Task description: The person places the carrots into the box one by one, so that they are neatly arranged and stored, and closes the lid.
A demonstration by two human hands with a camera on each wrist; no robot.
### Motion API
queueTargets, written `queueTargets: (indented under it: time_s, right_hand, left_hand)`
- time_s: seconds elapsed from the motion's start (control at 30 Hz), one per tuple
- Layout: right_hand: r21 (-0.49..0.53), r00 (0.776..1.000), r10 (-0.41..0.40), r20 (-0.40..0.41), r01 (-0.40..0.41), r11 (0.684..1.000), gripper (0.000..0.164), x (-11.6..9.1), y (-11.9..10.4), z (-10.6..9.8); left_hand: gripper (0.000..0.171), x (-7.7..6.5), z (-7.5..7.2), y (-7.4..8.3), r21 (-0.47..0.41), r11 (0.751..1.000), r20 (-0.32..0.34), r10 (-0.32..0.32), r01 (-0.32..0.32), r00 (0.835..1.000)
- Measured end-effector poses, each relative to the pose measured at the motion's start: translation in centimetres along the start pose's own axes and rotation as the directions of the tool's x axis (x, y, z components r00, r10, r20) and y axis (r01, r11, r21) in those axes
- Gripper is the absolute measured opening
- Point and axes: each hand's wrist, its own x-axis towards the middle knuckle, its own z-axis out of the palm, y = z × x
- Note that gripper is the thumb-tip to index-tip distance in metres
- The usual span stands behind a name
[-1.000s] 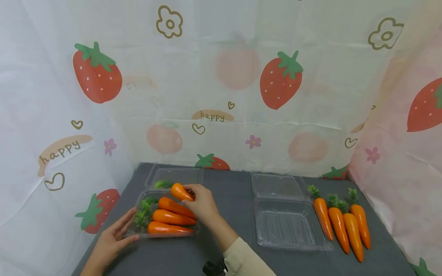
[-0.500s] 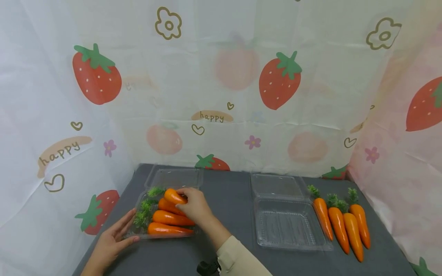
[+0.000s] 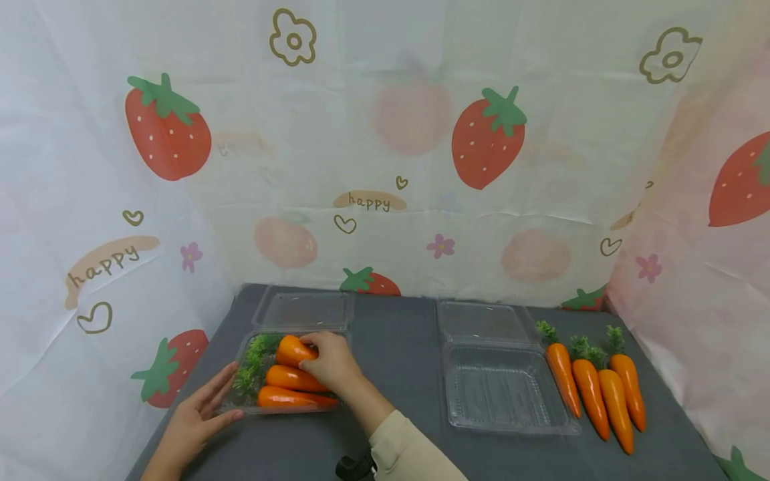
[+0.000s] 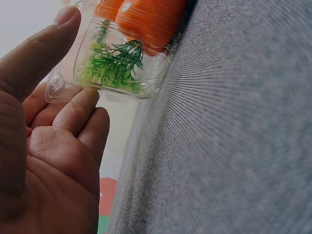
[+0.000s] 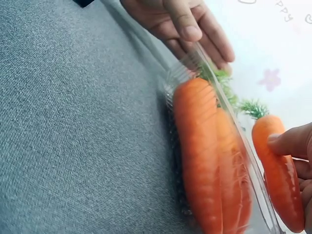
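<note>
A clear plastic clamshell box [image 3: 301, 411] stands at the left with its lid [image 3: 309, 311] folded back. Inside lie orange carrots [image 3: 297, 398] side by side, their green tops [image 3: 249, 371] toward the left wall. My right hand [image 3: 337, 364] pinches the thick end of a carrot [image 5: 280, 175] between thumb and fingers, over the far side of the box, where it covers the carrot beneath. With thumb and fingers spread, my left hand [image 3: 198, 417] touches the box's left side; the left wrist view shows the thumb [image 4: 66, 17] right at the rim.
A second clear clamshell box [image 3: 505, 387] sits to the right, lid [image 3: 487, 324] back and nothing in it. Beside it several carrots [image 3: 613, 411] lie on the grey cloth [image 3: 397, 374]. A strawberry-print curtain [image 3: 385, 133] closes off the back and sides.
My right hand has moved left and down with the carrot, from above the box's far right side to the row inside. The left hand has stayed in place.
</note>
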Motion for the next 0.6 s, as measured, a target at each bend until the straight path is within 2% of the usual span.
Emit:
queueTargets:
  time_s: [0.23,0.6]
  right_hand:
    - [0.024,0.999,0.032,0.015,-0.032,0.999,0.044,0.2,-0.1,0.7]
    - [0.024,0.999,0.036,0.020,-0.036,0.999,0.044,0.2,-0.2,1.2]
  left_hand:
    - [0.085,0.0,0.0,0.0,0.021,1.000,-0.004,0.010,-0.010,1.000]
    - [0.085,-0.1,-0.1,0.0,0.030,0.999,-0.004,0.011,-0.011,1.000]
